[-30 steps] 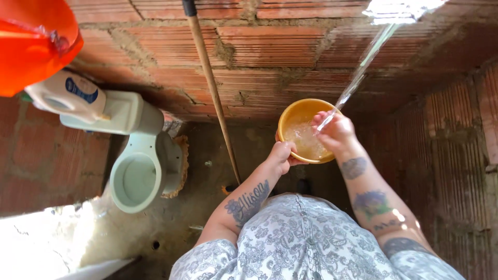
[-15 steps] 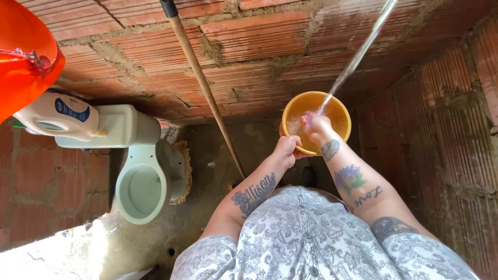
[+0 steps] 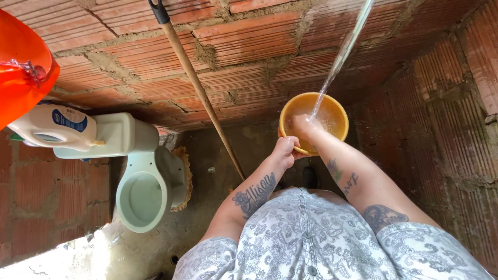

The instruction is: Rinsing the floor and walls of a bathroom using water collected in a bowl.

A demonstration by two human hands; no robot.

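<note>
**Rinsing a yellow bowl under a falling stream**

Holding the yellow bowl (image 3: 332,116) at about 1 o'clock from frame centre, the person works with both arms stretched out over a bare floor.

Head view, only view.

- Left hand (image 3: 287,150): fingers curled around the bowl's near rim, at the bowl's 7 o'clock. Closed grip on the rim; thumb side is hidden, so how far the fingers wrap cannot be told.
- Right hand (image 3: 303,126): inside the bowl, pressed against its inner wall on the left side. Fingers look bent and bunched; whether they hold anything cannot be told. Wet.
- Water stream (image 3: 340,57): comes in from 12 o'clock at the top edge, slants down and lands in the bowl right at the right hand. Splash visible on the bowl's inner surface.
- Bowl is tilted, mouth facing the camera, in front of the brick wall (image 3: 249,46).
- Wooden handle (image 3: 199,93): leans against the wall, running from 11 o'clock down to the floor just left of the left forearm; not touching it.
- Pale green toilet (image 3: 142,194): at 8 o'clock, well apart from the hands.
- White jug (image 3: 54,128) rests on the toilet tank at 9 o'clock; an orange bucket (image 3: 21,67) sits above it at 10 o'clock.
- Patterned grey dress (image 3: 311,243) fills 6 o'clock.
</note>
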